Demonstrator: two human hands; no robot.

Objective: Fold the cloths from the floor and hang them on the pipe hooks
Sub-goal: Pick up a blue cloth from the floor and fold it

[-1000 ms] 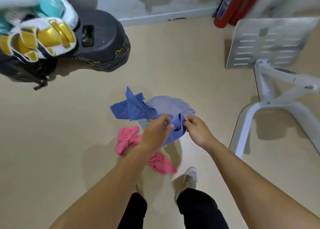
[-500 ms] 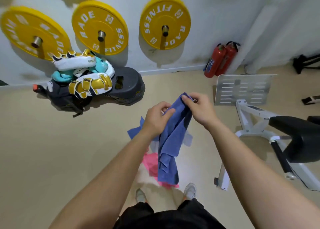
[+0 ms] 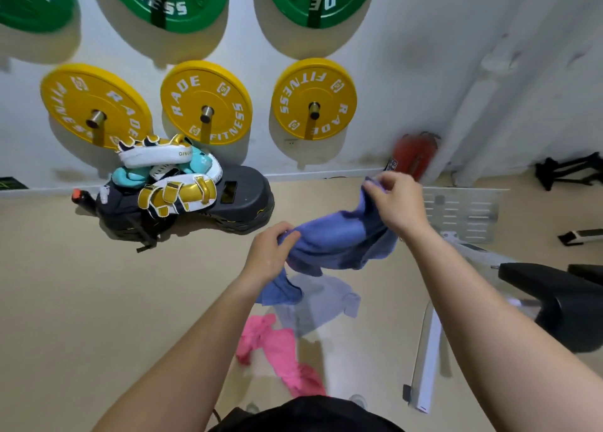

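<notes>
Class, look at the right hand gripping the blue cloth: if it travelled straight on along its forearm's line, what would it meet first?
Probably the rightmost yellow plate on the wall; nothing else shows ahead of the right hand, though depth is unclear.

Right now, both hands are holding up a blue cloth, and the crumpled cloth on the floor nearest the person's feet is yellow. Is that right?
Not quite. The left hand and right hand do hold up a blue cloth, but the crumpled cloth on the floor nearest the feet is a pink cloth, not a yellow one. The head view shows it.
</notes>
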